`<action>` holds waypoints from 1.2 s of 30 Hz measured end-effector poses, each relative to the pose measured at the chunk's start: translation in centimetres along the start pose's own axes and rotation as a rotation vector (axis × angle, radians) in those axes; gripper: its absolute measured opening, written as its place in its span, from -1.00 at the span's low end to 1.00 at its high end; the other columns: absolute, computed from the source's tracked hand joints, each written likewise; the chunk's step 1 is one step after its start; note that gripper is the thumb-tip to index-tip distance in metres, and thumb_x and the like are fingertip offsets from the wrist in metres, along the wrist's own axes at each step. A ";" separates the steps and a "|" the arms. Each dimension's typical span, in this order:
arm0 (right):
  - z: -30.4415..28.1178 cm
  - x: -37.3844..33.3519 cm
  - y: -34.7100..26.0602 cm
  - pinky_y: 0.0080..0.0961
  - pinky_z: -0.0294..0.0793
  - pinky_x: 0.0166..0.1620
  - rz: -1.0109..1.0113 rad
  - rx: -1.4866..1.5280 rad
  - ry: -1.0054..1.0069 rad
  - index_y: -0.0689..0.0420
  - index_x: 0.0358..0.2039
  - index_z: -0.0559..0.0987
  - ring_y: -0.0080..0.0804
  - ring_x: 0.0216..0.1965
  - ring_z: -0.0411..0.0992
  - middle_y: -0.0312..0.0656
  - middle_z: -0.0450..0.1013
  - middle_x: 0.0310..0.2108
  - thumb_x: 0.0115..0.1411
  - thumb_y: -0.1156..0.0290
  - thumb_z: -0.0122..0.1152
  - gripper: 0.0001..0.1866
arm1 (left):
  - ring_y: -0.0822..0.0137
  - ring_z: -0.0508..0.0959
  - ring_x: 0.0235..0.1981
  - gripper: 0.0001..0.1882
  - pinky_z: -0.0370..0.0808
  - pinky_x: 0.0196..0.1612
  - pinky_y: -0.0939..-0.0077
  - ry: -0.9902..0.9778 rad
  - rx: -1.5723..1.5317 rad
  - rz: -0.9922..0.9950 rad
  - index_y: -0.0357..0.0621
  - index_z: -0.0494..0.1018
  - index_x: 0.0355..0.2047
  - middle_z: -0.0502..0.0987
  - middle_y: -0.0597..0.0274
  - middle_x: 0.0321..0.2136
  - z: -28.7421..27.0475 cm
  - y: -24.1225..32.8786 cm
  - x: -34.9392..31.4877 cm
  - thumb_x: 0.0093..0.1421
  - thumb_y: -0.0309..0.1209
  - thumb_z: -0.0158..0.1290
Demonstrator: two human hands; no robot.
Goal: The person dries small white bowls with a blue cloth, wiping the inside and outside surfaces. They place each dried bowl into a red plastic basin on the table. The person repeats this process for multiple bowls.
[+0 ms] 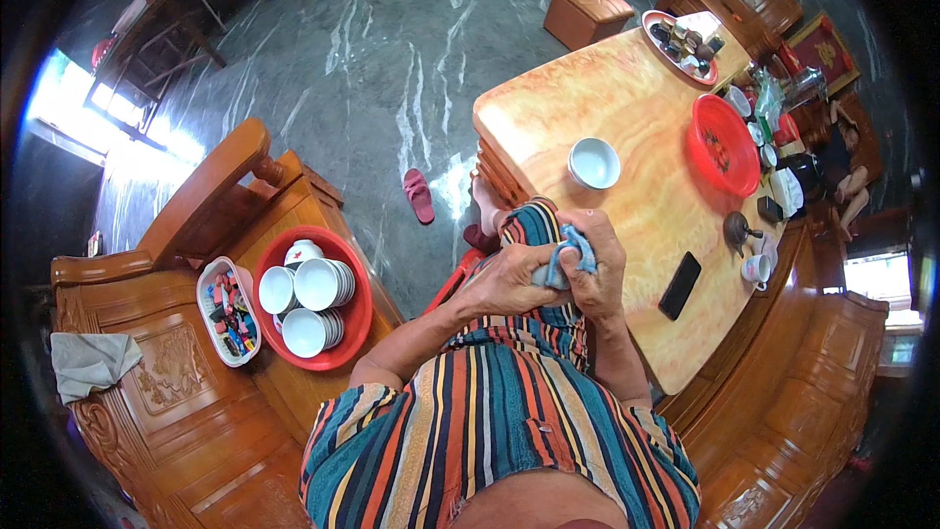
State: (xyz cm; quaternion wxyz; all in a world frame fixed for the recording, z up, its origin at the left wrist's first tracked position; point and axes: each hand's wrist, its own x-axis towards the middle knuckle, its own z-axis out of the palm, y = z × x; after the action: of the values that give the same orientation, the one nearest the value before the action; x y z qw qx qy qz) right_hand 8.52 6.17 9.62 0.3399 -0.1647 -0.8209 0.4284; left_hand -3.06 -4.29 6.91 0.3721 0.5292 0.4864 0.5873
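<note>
Above my lap, both hands are closed and close together. My right hand [600,253] grips a bunched light-blue cloth [578,257], which sticks out between thumb and fingers. My left hand [511,277] presses against the cloth from the other side, its fingers wrapped round it. A pale patch shows under the left thumb; whether it is cloth or something inside it I cannot tell. On the marble-patterned table, just beyond my right hand, stands a white bowl [593,164]. To my left, a red basin [360,333] holds several stacks of white bowls [318,284].
Beside the basin is a white tub [208,306] of small colourful items. On the table are a black phone [680,286], a red plastic basin [700,159], a cup [755,270] and a tray [658,17]. A slipper [418,198] lies on the floor; another person sits at far right.
</note>
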 end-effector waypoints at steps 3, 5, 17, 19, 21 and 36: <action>-0.7 0.0 0.2 -0.52 0.38 -0.20 0.105 0.162 -0.028 0.25 -0.19 0.52 -0.37 -0.29 0.41 -0.12 0.44 -0.30 0.17 0.10 0.15 -0.57 | 0.46 0.47 -0.53 -0.73 0.42 -0.41 0.52 -0.097 -0.036 -0.119 -0.25 0.43 -0.34 0.43 0.21 -0.59 -1.1 0.3 -0.4 -0.02 -0.39 0.22; -1.4 -0.2 0.9 -0.56 0.37 -0.22 0.211 0.379 -0.043 0.27 -0.21 0.52 -0.43 -0.32 0.40 -0.16 0.46 -0.33 0.17 0.12 0.14 -0.59 | 0.58 0.41 -0.52 -0.74 0.36 -0.44 0.61 -0.098 -0.138 -0.150 -0.24 0.43 -0.42 0.40 0.37 -0.59 -1.5 1.0 -0.5 0.00 -0.34 0.24; 2.1 -2.9 1.6 -0.41 0.50 -0.20 0.653 1.211 0.478 0.15 -0.20 0.46 -0.32 -0.29 0.48 -0.17 0.48 -0.32 0.26 0.05 -0.13 -0.59 | 0.63 0.40 -0.41 -0.64 0.35 -0.34 0.70 0.225 -0.542 -0.147 -0.20 0.46 -0.34 0.44 0.44 -0.49 0.0 2.1 -0.7 0.01 -0.21 0.27; 2.8 -3.6 2.9 -0.38 0.50 -0.17 0.635 1.248 0.502 0.12 -0.17 0.45 -0.29 -0.25 0.48 -0.18 0.48 -0.28 0.26 0.06 -0.13 -0.61 | 0.62 0.40 -0.37 -0.60 0.36 -0.29 0.69 0.220 -0.492 -0.118 -0.23 0.46 -0.25 0.45 0.43 -0.44 0.4 1.9 -0.6 0.03 -0.20 0.26; 2.5 -3.6 4.1 -0.38 0.50 -0.17 0.619 1.296 0.442 0.11 -0.17 0.45 -0.29 -0.25 0.48 -0.18 0.48 -0.27 0.26 0.08 -0.13 -0.62 | 0.61 0.40 -0.35 -0.58 0.36 -0.27 0.68 0.213 -0.462 -0.096 -0.25 0.46 -0.20 0.46 0.42 -0.41 0.7 2.4 -0.5 0.04 -0.21 0.25; -0.9 -2.4 4.3 -0.59 0.39 -0.34 0.479 0.878 0.231 0.28 -0.34 0.47 -0.47 -0.43 0.40 -0.17 0.42 -0.47 0.19 0.21 -0.03 -0.67 | 0.62 0.37 -0.55 -0.65 0.34 -0.50 0.63 -0.026 -0.189 -0.171 -0.21 0.42 -0.42 0.39 0.41 -0.59 -0.4 3.0 -0.5 0.04 -0.20 0.27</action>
State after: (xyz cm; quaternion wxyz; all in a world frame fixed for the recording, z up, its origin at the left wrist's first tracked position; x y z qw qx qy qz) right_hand 10.77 7.82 5.50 0.3579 -0.2364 -0.4597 0.7776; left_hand -3.11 -5.56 9.65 0.4754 0.4560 0.4673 0.5896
